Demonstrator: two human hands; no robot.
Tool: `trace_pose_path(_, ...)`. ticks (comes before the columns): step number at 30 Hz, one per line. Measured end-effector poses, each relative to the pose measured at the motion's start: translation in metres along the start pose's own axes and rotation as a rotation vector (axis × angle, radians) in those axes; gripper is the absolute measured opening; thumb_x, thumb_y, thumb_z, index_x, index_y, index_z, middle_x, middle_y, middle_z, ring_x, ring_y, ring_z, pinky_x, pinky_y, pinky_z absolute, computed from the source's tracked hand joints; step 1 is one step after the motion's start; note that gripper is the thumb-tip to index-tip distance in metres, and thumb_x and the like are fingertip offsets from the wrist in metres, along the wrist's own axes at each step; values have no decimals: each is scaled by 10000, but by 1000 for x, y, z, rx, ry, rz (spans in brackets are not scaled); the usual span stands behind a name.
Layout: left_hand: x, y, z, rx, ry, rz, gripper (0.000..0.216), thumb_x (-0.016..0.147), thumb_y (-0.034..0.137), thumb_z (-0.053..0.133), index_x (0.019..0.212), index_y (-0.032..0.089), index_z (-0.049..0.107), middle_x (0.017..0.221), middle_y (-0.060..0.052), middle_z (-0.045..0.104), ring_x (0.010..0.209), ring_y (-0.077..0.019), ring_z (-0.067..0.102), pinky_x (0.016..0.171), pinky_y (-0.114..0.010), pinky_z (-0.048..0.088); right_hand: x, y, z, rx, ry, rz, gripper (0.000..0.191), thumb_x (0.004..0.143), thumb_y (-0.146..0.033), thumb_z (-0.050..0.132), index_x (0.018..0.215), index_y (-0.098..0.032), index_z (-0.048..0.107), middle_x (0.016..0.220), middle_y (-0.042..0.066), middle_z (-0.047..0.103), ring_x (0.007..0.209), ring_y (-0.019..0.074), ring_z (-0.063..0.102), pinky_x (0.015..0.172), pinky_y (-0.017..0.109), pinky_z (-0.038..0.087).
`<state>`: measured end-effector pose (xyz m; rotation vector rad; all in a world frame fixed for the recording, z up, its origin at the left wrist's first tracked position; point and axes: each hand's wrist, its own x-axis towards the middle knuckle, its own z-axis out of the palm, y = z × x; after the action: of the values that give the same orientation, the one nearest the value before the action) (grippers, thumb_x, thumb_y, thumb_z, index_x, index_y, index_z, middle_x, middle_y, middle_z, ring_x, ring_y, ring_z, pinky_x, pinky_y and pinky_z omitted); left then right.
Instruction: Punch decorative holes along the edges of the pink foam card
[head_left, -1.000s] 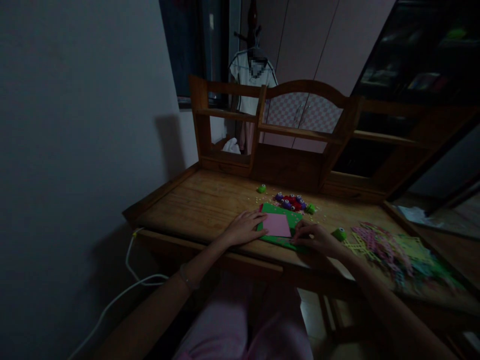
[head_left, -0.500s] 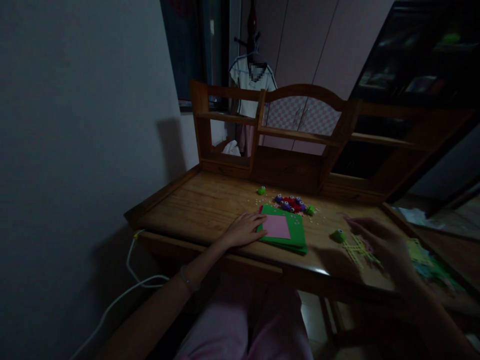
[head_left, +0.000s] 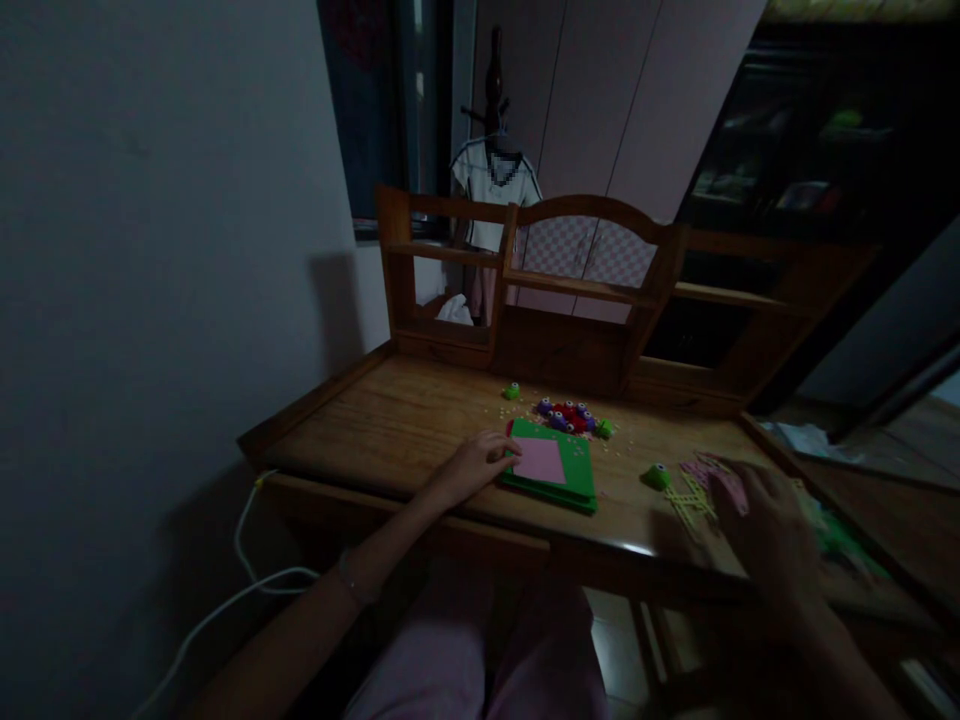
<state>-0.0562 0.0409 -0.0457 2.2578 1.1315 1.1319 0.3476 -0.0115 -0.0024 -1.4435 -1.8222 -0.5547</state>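
Note:
My left hand (head_left: 476, 465) rests at the left edge of a pink paper square (head_left: 540, 461), its fingers slightly curled and apart from the thumb. That square lies on a stack of green sheets (head_left: 577, 470) dotted with tiny pink bits. On the right, my right hand (head_left: 769, 525) is over pink lattice-like pieces (head_left: 701, 468); blur and shadow hide whether its fingers hold any. Yellow lattice pieces (head_left: 686, 503) lie beside it, near a green googly-eyed piece (head_left: 657, 477). Behind the sheets sits a cluster of red and purple googly-eyed pieces (head_left: 568, 416).
Small pale bits surround the cluster, with a green eyed piece (head_left: 511, 391) behind and another (head_left: 604, 428) at its right. More green pieces (head_left: 840, 540) lie past my right hand. A wooden shelf (head_left: 577, 288) backs the desk; a white cable (head_left: 244, 560) hangs at left.
My right hand has come down onto the pink pieces. The fingers of my left hand have drawn back from the pink square to its edge and curled. The view has shifted slightly.

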Motion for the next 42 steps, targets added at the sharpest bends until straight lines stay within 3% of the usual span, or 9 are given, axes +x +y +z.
trace_pose_path(5,0,7,5,4,-131,-40,197,759,308,680,935,222,668,954,1,657,898,-156,591,799,-255,440,4,-102,29,273,-292,-224,294,927,-266,414,1176,-231,567,1209,88,561,1069,236,562,913,400,465)
trace_pose_path(10,2,4,4,-14,-189,-31,254,717,259,713,954,196,648,972,-16,648,911,-164,584,811,-259,436,2,-150,73,481,-421,-185,317,929,-262,436,1225,-246,549,1247,69,557,1085,231,569,934,401,470)
trace_pose_path(16,-1,11,4,67,-148,-46,179,762,249,666,928,194,624,959,-15,626,898,-160,574,799,-261,430,2,-156,94,654,-512,-160,384,902,-262,493,1286,-248,503,1278,60,546,1133,227,544,967,398,448)
trace_pose_path(30,1,19,15,342,-176,37,68,845,226,571,883,169,572,1003,-43,533,973,-172,518,875,-291,423,-1,-157,90,602,-538,-189,388,929,-266,436,1312,-257,495,1333,53,496,1199,217,490,1024,392,399)
trace_pose_path(42,3,14,15,340,-195,95,46,859,180,515,851,157,554,1032,-48,518,967,-165,511,877,-287,421,-1,-157,90,576,-537,-190,406,930,-276,430,1333,-254,474,1349,42,478,1199,225,489,1021,394,404)
